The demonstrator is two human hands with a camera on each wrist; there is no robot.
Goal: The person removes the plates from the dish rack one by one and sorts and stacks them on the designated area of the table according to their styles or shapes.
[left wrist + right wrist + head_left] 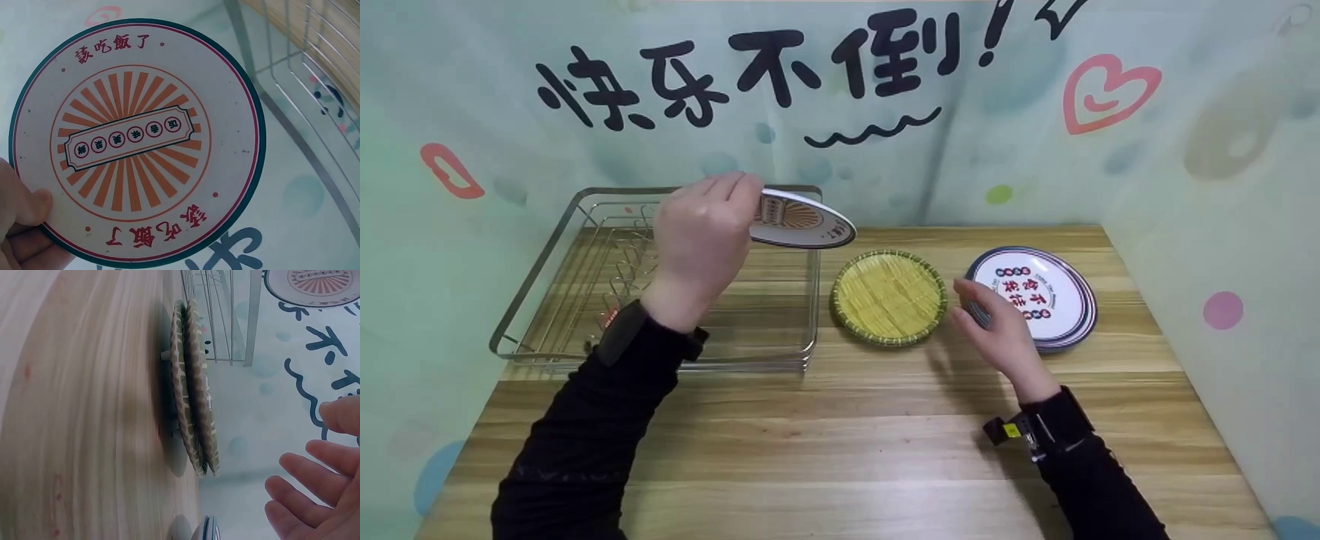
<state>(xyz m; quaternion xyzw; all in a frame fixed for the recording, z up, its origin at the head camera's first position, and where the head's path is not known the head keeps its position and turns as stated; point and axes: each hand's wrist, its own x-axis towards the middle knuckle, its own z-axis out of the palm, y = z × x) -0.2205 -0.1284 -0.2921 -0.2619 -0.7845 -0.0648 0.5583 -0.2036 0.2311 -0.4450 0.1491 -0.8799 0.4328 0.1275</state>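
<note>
My left hand [705, 232] pinches the rim of a round plate [817, 225], raised and tilted above the right part of the wire dish rack [540, 262]. In the left wrist view that plate [230, 135] shows a dark green edge, orange rays and red characters, with the thumb on its face. My right hand [1001, 326] holds nothing; its fingers are extended and slightly bent in the right wrist view. It hovers by the left edge of the stacked white plates [1061, 289], partly covering them. Contact with the stack cannot be told.
Between rack and stack lies a round yellow woven tray [889, 296] with a green rim; from the side, the woven tray [197, 388] appears in two layers above small white feet. A printed backdrop [1005, 150] borders the wooden table [855, 450].
</note>
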